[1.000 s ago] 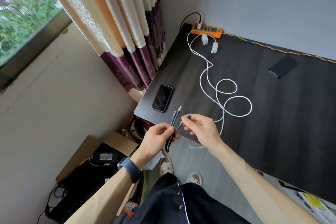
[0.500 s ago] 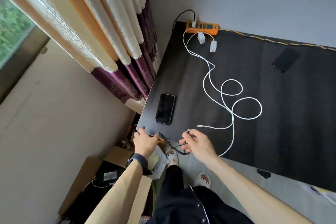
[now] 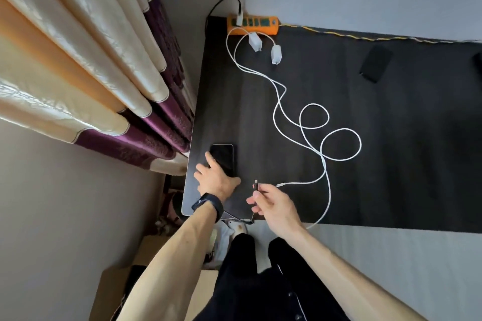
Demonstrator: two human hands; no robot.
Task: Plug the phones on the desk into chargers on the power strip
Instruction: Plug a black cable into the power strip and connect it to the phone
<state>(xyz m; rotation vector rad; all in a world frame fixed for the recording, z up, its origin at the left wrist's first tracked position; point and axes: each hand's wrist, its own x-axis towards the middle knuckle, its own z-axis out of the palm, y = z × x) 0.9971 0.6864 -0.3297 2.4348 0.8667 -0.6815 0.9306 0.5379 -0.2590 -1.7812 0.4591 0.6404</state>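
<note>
Left hand (image 3: 216, 180) moved, splayed flat onto edge-side phone (image 3: 224, 157); right hand (image 3: 273, 203) pinches dark cable (image 3: 256, 187).

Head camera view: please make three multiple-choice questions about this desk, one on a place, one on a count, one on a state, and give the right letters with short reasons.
1. Where does the orange plastic power strip lie on the dark wooden desk?
A. at the near edge
B. at the far corner by the wall
C. on the floor

2. How many white charger bricks lie loose on the desk in front of the strip?
A. two
B. four
C. none

3. What is the left hand doing?
A. holding a charger brick
B. hanging beside the desk
C. resting on the near black phone

Answers: 1 B, the strip sits against the wall at the far corner. 2 A, two bricks lie side by side, their white cables trailing. 3 C, its fingers lie on the phone's screen, while the right hand pinches a dark cable plug.
</note>
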